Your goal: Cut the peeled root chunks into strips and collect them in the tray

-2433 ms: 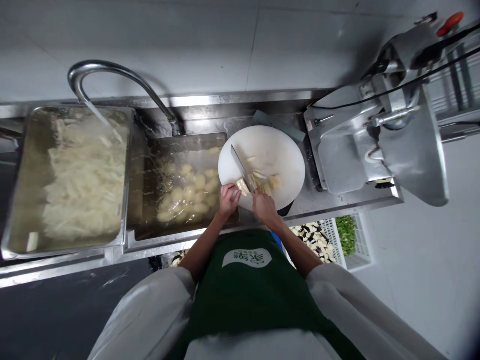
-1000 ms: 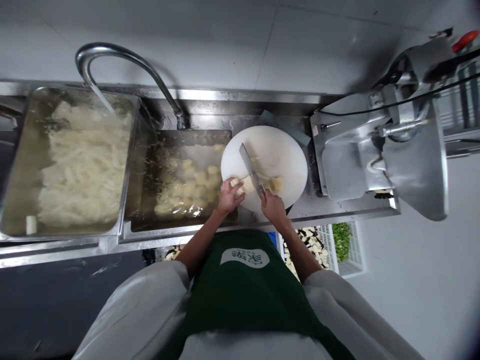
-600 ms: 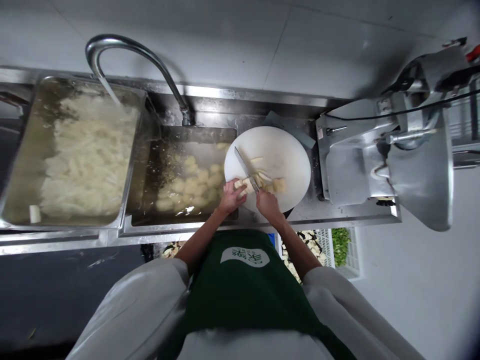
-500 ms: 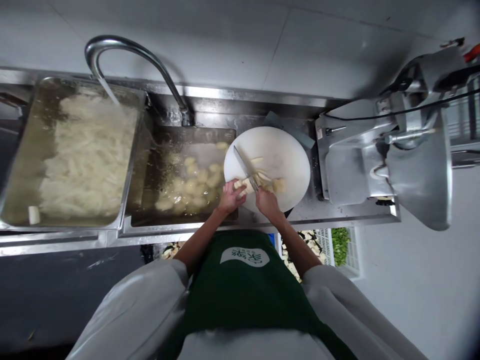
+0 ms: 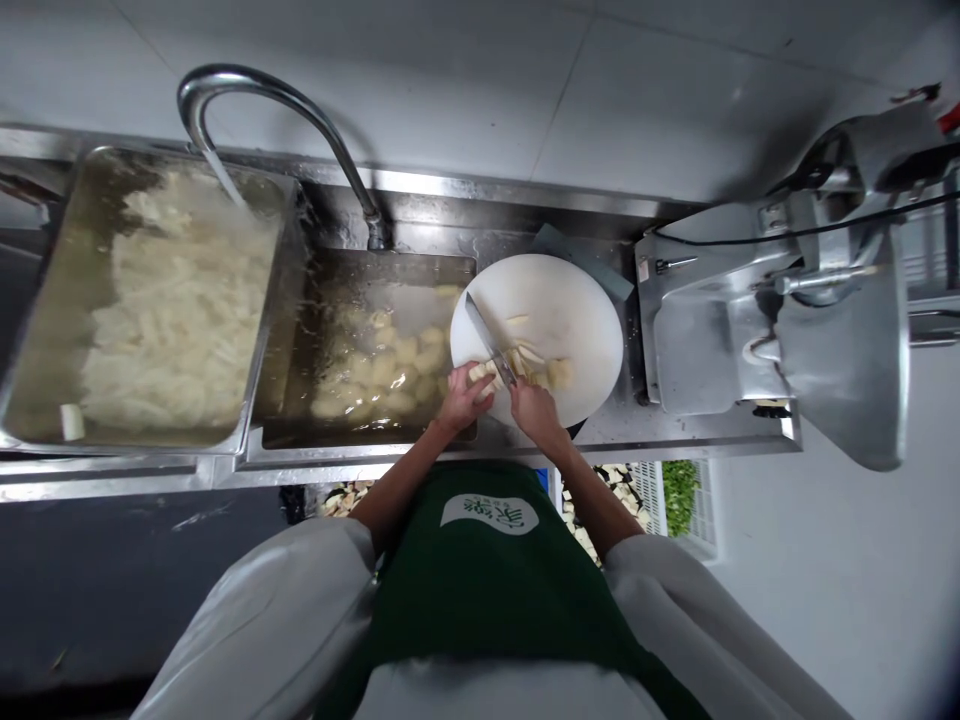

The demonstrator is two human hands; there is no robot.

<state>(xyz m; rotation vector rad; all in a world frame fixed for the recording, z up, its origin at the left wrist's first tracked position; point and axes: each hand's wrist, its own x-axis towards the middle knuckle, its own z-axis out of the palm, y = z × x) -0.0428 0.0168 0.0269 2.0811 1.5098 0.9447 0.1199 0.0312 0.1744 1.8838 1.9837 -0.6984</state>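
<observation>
My right hand grips a kitchen knife, its blade pointing up and left over the round white cutting board. Just left of the blade, the fingers of my left hand close on a pale peeled potato, which looks partly cut. Thin pale slices lie right of the knife, and a larger blocky piece sits beside my right knuckles. My hand partly hides the potato's underside.
Left of the board, a sink holds peeled potatoes in water. The faucet runs into a metal tub of pale strips. A metal slicing machine stands at right. Crates of cut vegetables and chopped greens sit below the counter.
The view has shifted slightly. Both hands stay nearly in place, with the knife still beside the potato; little else has moved.
</observation>
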